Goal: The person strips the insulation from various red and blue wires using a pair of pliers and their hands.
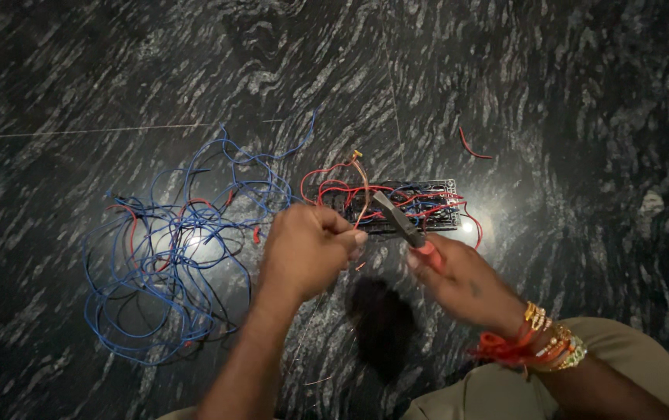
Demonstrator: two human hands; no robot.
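The left hand is clenched, thumb and fingertips pinching a thin wire whose bared coppery end sticks up above the fist, likely held taut so the tip stays steady and clear of the tangle. The right hand is closed around the red handle of a pair of pliers, whose grey nose points up and left toward that wire; the nose lies just beside the wire, though whether it touches is hard to tell. Both hands hover over a switch board lying flat on the floor, its open back crowded with red and blue wiring, so the work stays close to where the wire runs. To the left sprawls a loose heap of blue wires with a few red and black strands, near the left hand but apart from the board. A short red scrap lies alone, well above the board. Red thread and gold bangles circle the right wrist. The floor is polished black stone with white veining, bright glare spots showing beside the board and under the heap; nothing else of the room is visible.
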